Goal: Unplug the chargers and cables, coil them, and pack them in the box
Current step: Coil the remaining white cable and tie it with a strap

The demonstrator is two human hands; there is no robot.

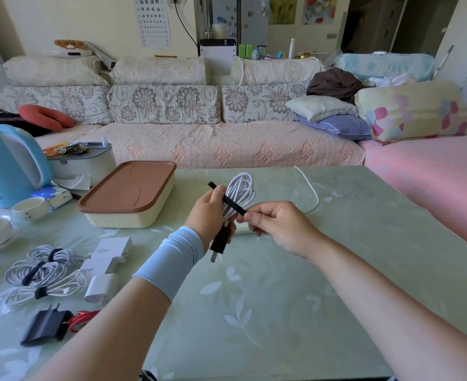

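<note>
left hand (210,215) grips coiled white cable (239,192); right hand (276,226) pinches black strap (227,198) across coil

The left hand (211,213) covers the lower half of the coiled white cable (240,188); the right hand (281,229) hides one end of the black strap (233,201); the brown lid (128,188) hides the inside of the box (122,220); the blue kettle (7,160), at the left edge of the table (336,270), is cut off.

At centre frame we see a white coiled cable (240,191) crossed by a black strap (227,198); centre left, a cream box (122,215) with brown lid (129,185); below, a pale green, leaf-patterned desk (281,298); far left, a blue kettle (4,160).
</note>
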